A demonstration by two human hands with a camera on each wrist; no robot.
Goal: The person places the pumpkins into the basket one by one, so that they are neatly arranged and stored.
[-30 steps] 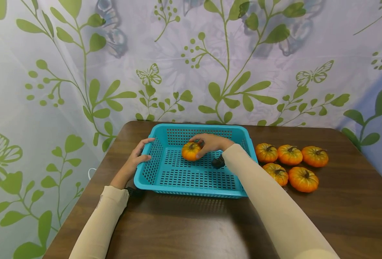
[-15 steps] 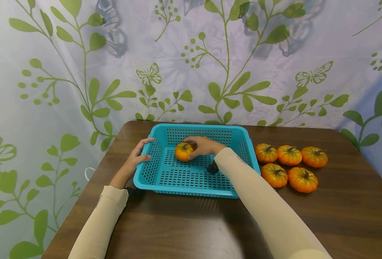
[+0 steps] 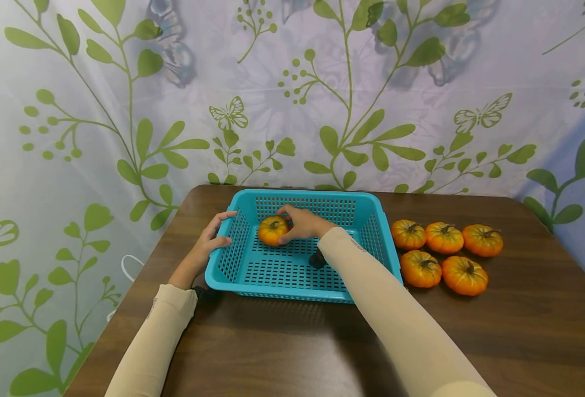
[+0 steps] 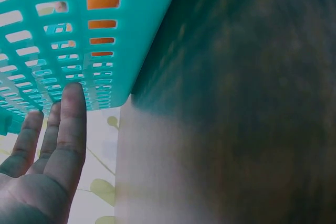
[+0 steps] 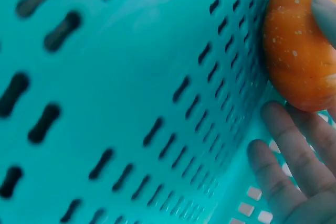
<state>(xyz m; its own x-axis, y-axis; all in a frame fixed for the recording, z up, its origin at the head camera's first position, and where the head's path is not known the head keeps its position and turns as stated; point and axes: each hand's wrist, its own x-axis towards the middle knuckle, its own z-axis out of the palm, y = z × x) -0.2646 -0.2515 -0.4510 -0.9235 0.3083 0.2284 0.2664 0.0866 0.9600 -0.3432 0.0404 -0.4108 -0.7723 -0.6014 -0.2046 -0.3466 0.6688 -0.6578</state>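
In the head view a blue-green plastic basket (image 3: 292, 295) with slotted walls stands on the table. My left hand (image 3: 207, 242) holds its left side, thumb over the rim and several fingers along the outer wall, as the left wrist view shows. Inside the basket, near that left wall, is a small orange pumpkin (image 3: 271, 231) with a dark stem. My right hand (image 3: 304, 222) reaches in and grips the pumpkin from its right. The right wrist view has the thumb (image 5: 326, 17) on the pumpkin and the other fingers spread at its lower side, by the basket floor.
Several more pumpkins (image 3: 443, 238) lie in two rows on the brown table (image 3: 292, 353), close to the basket's right side. Behind the table hangs a cloth (image 3: 282, 99) printed with leaves and butterflies. A white cord (image 3: 125, 264) shows past the table's left edge.
The right hand has moved left across the basket along with the pumpkin, which now sits nearer the left wall. The left hand has stayed at the rim.
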